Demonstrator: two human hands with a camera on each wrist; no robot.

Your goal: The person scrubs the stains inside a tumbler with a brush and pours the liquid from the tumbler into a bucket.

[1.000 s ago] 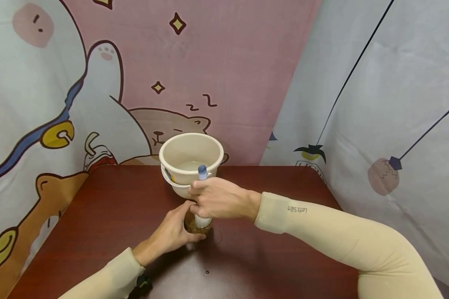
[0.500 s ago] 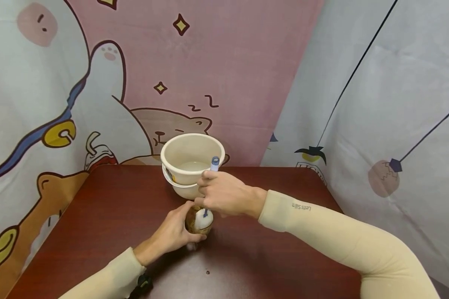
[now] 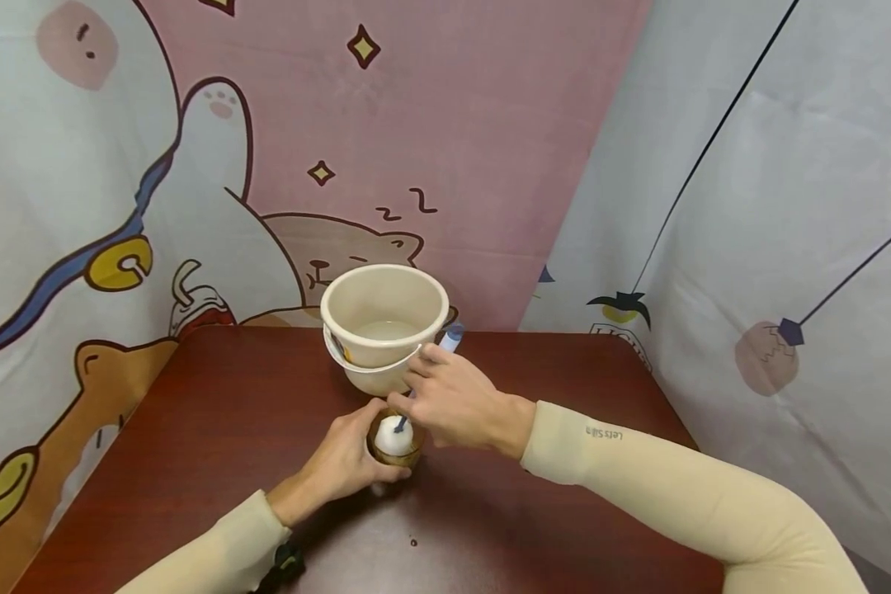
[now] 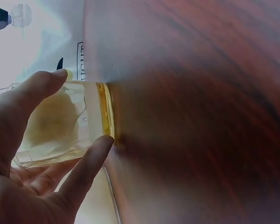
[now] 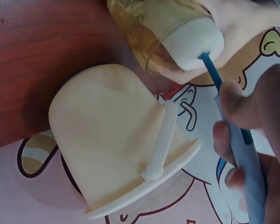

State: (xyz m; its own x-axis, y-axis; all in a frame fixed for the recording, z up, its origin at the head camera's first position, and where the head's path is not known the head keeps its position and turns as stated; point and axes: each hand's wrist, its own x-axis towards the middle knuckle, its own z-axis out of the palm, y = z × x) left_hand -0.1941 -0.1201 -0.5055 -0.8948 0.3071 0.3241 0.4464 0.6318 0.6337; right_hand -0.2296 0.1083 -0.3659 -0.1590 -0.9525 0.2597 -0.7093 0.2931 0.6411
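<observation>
My left hand (image 3: 347, 454) grips an amber glass cup (image 4: 94, 109), its thumb and fingers spread round the wall. In the left wrist view the cup's thick base faces the dark table, with a fingertip at the base edge. My right hand (image 3: 460, 400) holds a cup brush by its pale blue handle (image 5: 252, 182), fingers curled round it. The brush's white sponge head (image 5: 193, 44) sits in the mouth of the cup, its rounded back showing at the rim. The handle leans to the right, its top end above my right hand.
A cream bucket (image 3: 384, 307) with a white carrying handle stands just behind my hands. The dark red table (image 3: 564, 503) carries a small dark speck (image 3: 413, 543) near the front. Printed cloth (image 3: 490, 148) hangs behind and at the sides.
The brush has gone from nearly upright to leaning right, and more of its sponge head shows at the cup's rim. My right hand has shifted slightly right; the left hand keeps its grip.
</observation>
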